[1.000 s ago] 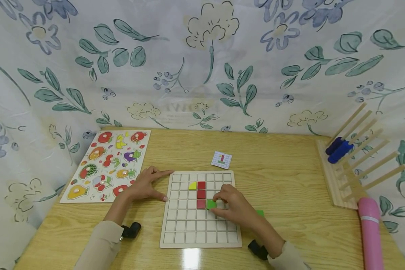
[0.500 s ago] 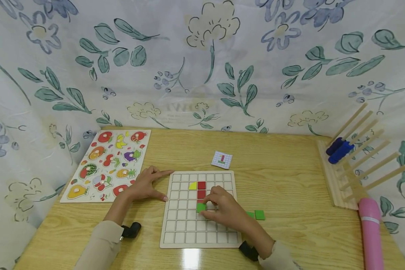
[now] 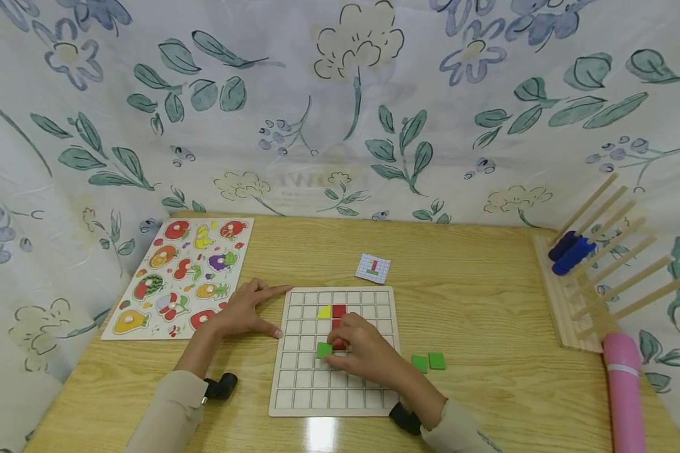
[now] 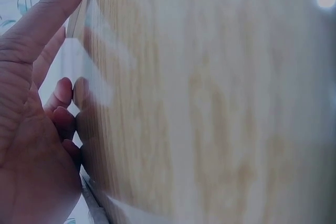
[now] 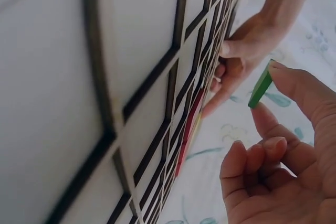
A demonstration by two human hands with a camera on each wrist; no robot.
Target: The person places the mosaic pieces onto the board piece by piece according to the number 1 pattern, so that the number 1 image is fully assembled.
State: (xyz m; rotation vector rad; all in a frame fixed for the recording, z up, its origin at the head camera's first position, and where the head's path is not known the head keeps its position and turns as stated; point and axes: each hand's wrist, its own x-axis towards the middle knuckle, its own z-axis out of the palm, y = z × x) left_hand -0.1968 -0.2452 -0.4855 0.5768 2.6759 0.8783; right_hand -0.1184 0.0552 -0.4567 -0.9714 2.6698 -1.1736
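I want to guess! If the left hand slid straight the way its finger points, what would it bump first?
Probably the small pattern card: the left hand points its forefinger right along the grid board's far edge, though it might pass just short.

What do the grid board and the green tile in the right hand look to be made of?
Grid board: apparently light wood, white-painted cells in dark grooves, pale plain edge. Green tile, pinched in the right hand: thin and flat, even matte green on face and edge, so probably painted wood, though plastic is possible.

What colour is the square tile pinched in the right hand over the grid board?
Green: the small square tile shows best in the head view.
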